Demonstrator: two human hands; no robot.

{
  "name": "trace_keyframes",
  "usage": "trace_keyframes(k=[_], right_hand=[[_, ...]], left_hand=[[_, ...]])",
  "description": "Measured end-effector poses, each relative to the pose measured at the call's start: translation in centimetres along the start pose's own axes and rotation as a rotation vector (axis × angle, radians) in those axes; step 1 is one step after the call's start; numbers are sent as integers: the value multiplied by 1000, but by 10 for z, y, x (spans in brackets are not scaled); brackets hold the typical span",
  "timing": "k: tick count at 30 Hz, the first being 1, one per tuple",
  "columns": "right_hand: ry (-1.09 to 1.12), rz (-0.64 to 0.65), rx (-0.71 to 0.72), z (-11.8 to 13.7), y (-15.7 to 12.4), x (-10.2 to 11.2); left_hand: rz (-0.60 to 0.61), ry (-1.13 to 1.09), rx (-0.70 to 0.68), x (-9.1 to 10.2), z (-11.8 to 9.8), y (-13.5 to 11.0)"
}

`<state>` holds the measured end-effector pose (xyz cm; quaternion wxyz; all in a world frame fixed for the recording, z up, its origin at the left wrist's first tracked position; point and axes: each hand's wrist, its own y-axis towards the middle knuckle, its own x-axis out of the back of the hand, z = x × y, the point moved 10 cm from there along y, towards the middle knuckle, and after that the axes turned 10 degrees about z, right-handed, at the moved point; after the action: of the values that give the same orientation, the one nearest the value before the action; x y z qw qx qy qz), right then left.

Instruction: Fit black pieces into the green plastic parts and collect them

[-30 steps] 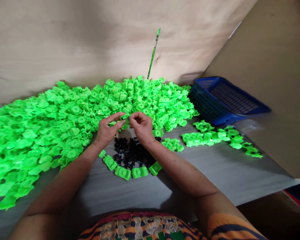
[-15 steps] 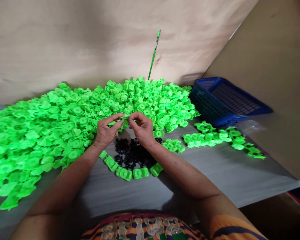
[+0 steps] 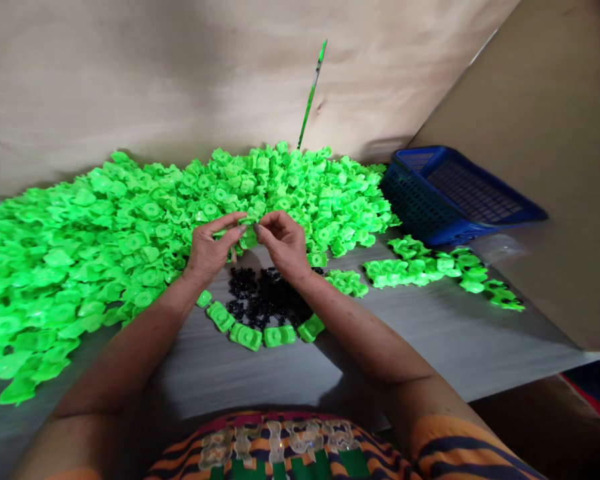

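My left hand [image 3: 207, 250] pinches a small bright green plastic toy car body [image 3: 248, 221] between thumb and fingers, above the middle of the table. Close against its right end is my right hand [image 3: 289, 250], with thumb and index finger together. Whatever the right fingertips hold is too small to make out. Beneath the hands lies a heap of small black plastic parts [image 3: 265, 303], partly covered by my right forearm. Several green car bodies [image 3: 245, 336] curve in a row along the heap's near side.
A large pile of green car bodies [image 3: 145, 208] spreads across the back and left. More green pieces [image 3: 390, 273], some with black parts, lie to the right. A blue basket [image 3: 430, 230] stands at the back right. A thin green strip [image 3: 310, 100] rises before the wooden wall.
The view has tilted down slightly, so the scene sits higher. Both hands stay together at the green car body, which shows a little more between the fingers.
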<state>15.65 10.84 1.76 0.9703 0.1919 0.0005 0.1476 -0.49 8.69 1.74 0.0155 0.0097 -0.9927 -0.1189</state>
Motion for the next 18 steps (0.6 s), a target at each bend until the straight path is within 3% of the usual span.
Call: trace_keyframes(k=[2, 3, 6, 8, 11, 18], right_hand=[[-153, 61, -33, -5, 1, -4], [-277, 153, -59, -8, 1, -13], [-734, 574, -125, -24, -12, -53], [-996, 758, -130, -32, -24, -69], [-1182, 847, -130, -34, -30, -78], [-1230, 932, -197, -40, -29, -74]], left_hand=[[-75, -25, 5, 10, 3, 3], [-109, -37, 14, 15, 6, 5], [-136, -55, 45, 22, 15, 9], [-114, -63, 63, 21, 20, 11], [-85, -68, 85, 15, 25, 11], [-106, -94, 99, 13, 27, 7]])
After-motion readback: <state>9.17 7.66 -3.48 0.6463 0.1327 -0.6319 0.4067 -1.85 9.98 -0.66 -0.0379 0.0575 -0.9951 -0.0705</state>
